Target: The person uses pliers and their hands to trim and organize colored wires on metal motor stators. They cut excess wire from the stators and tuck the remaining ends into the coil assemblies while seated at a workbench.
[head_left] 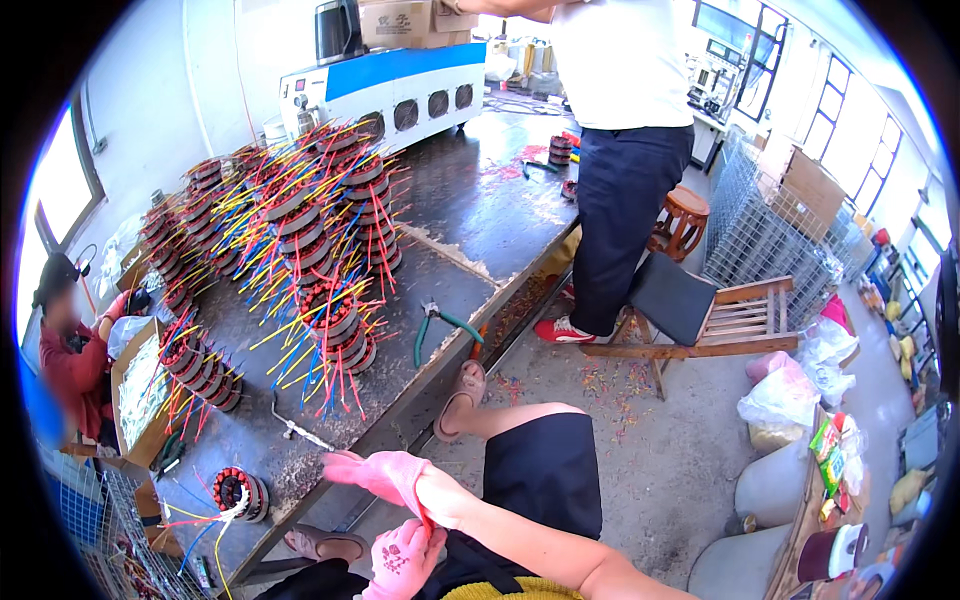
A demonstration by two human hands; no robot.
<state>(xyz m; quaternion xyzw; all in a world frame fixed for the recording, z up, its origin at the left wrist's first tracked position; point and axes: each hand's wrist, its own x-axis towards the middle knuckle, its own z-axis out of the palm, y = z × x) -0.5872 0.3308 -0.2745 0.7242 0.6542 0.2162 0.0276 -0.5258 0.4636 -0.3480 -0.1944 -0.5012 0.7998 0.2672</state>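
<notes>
Both my hands wear pink gloves. My right hand (385, 475) reaches in from the lower right, its fingers stretched out toward the table's edge, with nothing in them. At the right wrist, my left hand (400, 560) is closed on the cuff of the right glove, pinching its edge. A single motor stator (240, 496) with red and black windings stands on the near corner of the table, its yellow, blue, red and white leads hanging loose. Between it and the tall stacks lies a thin metal hand tool (300, 430).
Stacked stators (305, 250) with bristling coloured leads crowd the dark workbench (440, 275). Green-handled pliers (440, 328) lie by its edge. One person (625, 150) stands by a tipped wooden chair (700, 315); another person (80, 360) works at far left. Buckets (770, 490) stand right.
</notes>
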